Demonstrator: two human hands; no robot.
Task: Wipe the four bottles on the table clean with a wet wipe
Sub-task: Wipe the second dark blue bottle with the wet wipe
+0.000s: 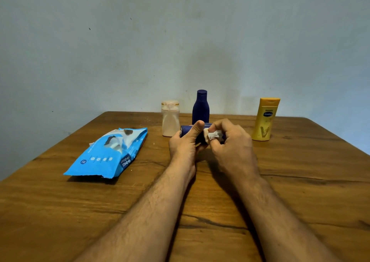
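Two bare forearms reach in from the bottom edge across the wooden counter (300,191), whose brown grain and dark cracks fill the lower half of the view under a pale blue-grey wall (120,51). Next in bulk, the left hand (185,143) is curled round a dark blue bottle (187,130) that lies on its side just above the counter, thumb pressed up over the top of the barrel and fingers hidden beneath. Beside it the right hand (230,141) is also closed, its fingertips bunched on a crumpled white wet wipe (214,135) held against the right end of that bottle; most of that end is covered by the wipe and knuckles. To the left lies a blue wet-wipe pack (106,153), flat on the counter with its flap open and a white sheet poking out of the slot. Behind the hands stand three more bottles, all upright and near the far edge. Of these, a yellow lotion bottle (265,119) stands on its cap well to the right, apart from the rest. Another dark blue bottle (200,107) with a matching cap stands straight behind the held one. Just left of it sits a squat cream bottle (170,119) with a clear, gold-rimmed cap; what is inside any of the bottles cannot be seen.
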